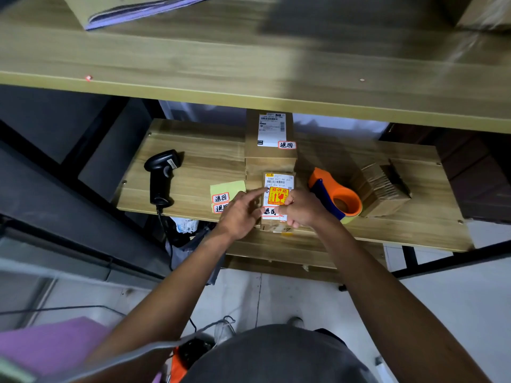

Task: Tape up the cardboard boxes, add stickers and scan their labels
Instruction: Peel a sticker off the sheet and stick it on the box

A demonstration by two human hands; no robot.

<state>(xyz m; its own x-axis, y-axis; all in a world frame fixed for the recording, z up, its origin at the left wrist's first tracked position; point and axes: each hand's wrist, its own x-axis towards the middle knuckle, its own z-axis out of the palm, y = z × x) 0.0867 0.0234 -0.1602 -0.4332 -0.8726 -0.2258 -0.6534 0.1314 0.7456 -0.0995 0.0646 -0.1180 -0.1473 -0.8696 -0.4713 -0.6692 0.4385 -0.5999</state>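
A small cardboard box [276,226] lies at the front edge of the lower wooden shelf [199,161], carrying a white shipping label, a yellow-and-red fragile sticker [278,195] and a red-bordered white sticker [269,212]. My left hand [242,214] rests against the box's left side, its index finger stretched toward the fragile sticker. My right hand [301,210] presses the stickers with thumb and fingertips. Behind it stands a taller labelled box [269,139] with the same red-bordered sticker. A yellow backing sheet [225,192] with two red-bordered stickers lies left of the box.
A black barcode scanner [161,175] with a cable lies at the shelf's left. An orange and blue tape dispenser [336,194] sits right of the box, beside a stack of flat cardboard [383,186]. An upper shelf [249,64] overhangs, with a purple-edged bundle on it.
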